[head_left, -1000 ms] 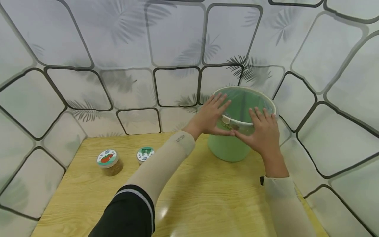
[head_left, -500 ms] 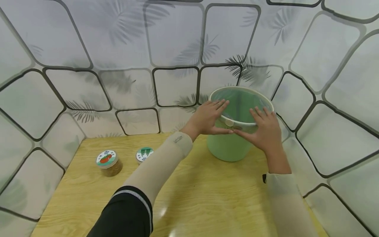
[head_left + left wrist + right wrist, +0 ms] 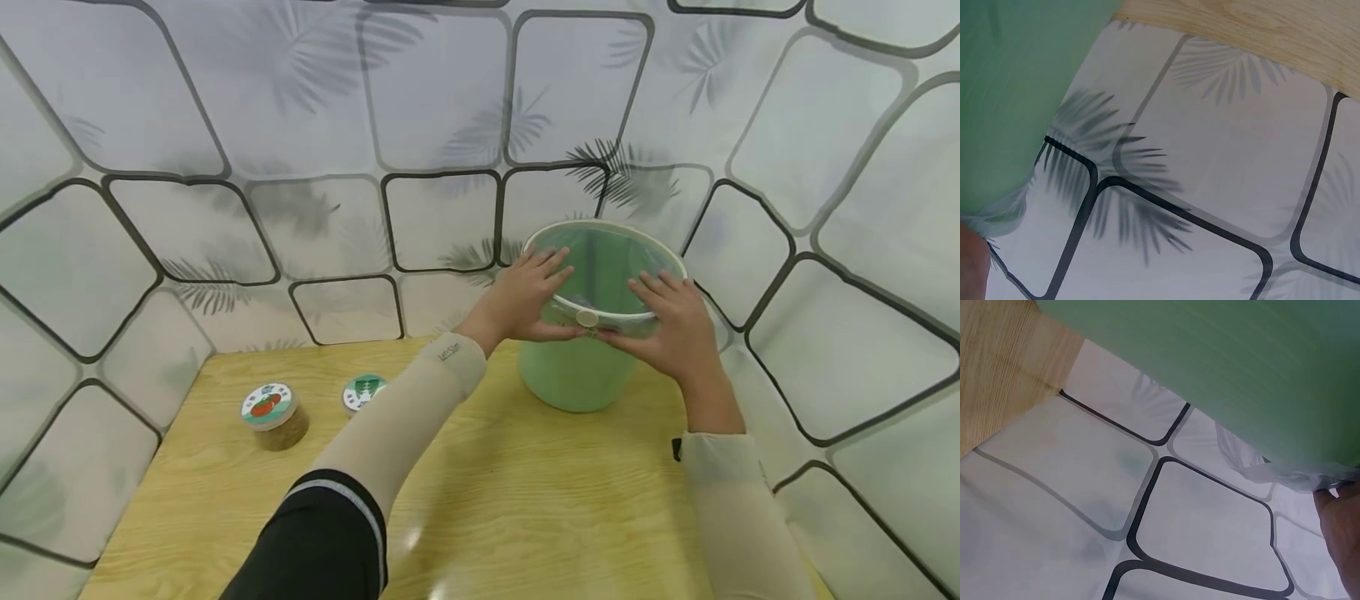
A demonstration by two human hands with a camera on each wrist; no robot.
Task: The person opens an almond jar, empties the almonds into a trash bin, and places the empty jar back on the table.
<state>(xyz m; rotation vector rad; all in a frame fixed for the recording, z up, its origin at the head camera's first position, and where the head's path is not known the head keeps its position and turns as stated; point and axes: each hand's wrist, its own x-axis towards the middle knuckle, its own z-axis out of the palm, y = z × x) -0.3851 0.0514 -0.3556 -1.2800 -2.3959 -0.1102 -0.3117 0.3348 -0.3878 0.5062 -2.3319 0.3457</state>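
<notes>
A green trash bin with a white rim stands on the wooden table, at the back right in the head view. Clear plastic film, like a bin liner, hangs over its edge in the right wrist view. My left hand rests across the rim's left front, fingers spread and straight, thumb low on the outside. My right hand lies likewise over the right side. Both thumbs point towards each other just below a round tab on the rim. Wrist views show the bin's side and only a bit of each hand.
To the left on the table stand a jar with a tomato picture on its lid and a second jar, partly hidden by my left forearm. Patterned wall covering encloses the table behind and at both sides.
The bin's rim has shifted slightly left in view, while its round tab has moved right and down. My right hand has moved a little right, and the thumbs are slightly farther apart.
</notes>
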